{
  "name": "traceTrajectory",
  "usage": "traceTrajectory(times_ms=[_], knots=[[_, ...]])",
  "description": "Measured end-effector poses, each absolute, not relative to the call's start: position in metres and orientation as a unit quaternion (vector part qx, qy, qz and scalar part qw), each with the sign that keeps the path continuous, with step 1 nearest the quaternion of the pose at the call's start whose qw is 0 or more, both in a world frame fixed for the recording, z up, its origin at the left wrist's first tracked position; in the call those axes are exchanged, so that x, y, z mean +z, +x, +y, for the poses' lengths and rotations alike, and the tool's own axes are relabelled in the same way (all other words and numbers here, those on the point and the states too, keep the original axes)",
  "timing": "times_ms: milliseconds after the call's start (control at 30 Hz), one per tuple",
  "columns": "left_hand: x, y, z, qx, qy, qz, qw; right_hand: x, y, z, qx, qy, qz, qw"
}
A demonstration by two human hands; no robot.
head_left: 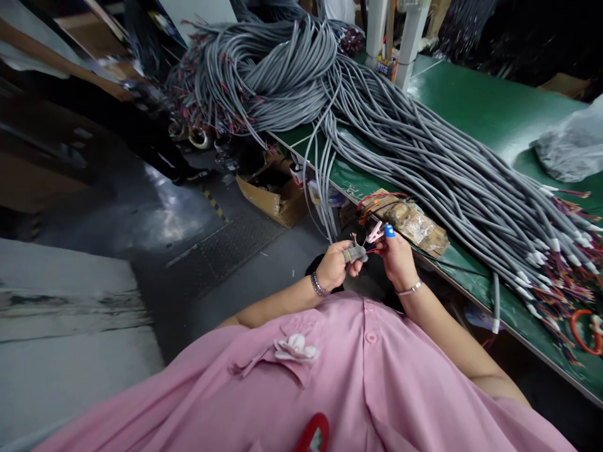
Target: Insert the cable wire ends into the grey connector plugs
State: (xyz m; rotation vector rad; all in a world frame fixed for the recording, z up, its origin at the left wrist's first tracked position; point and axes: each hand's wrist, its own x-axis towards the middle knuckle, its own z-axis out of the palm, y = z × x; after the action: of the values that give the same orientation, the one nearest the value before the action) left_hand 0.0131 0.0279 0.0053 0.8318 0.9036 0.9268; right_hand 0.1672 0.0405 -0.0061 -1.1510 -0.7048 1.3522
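Left hand [334, 263] pinches wires [371, 249], right hand [398, 258] curls around a pink tool [375, 232]; box [387, 66] lettering is too small to read; carton [258, 197] holds dark items [276, 179]

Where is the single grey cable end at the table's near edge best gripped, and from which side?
Probably grip the grey cable end just behind its white tip, from the near side: it sticks out there, clear of the bundle.

Cables [386, 125] lie along the table [452, 100] from upper centre to right edge, a plastic bag [572, 144] behind them at far right; left hand [332, 267] and right hand [399, 260] near centre, a carton [264, 198] above left of them
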Motion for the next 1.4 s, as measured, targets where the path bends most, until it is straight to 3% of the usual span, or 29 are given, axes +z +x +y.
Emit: traceTrajectory(times_ms=[133, 333, 567, 933, 1400], knots=[[0.005, 0.013, 0.029, 0.410, 0.373, 0.411, 0.724, -0.010, 0.164, 0.039, 0.522, -0.516, -0.325, 0.596], [0.004, 0.013, 0.030, 0.399, 0.373, 0.410, 0.730, -0.014, 0.161, 0.048, 0.654, -0.436, -0.262, 0.560], [0.000, 0.014, 0.029, 0.398, 0.380, 0.407, 0.729, -0.014, 0.157, 0.052, 0.651, -0.424, -0.194, 0.599], [0.008, 0.011, 0.015, 0.437, 0.385, 0.406, 0.704, -0.003, 0.169, 0.041, 0.738, -0.364, -0.197, 0.534], [0.004, 0.021, 0.014, 0.488, 0.328, 0.418, 0.692, -0.018, 0.166, 0.046, 0.657, -0.402, -0.234, 0.593]])
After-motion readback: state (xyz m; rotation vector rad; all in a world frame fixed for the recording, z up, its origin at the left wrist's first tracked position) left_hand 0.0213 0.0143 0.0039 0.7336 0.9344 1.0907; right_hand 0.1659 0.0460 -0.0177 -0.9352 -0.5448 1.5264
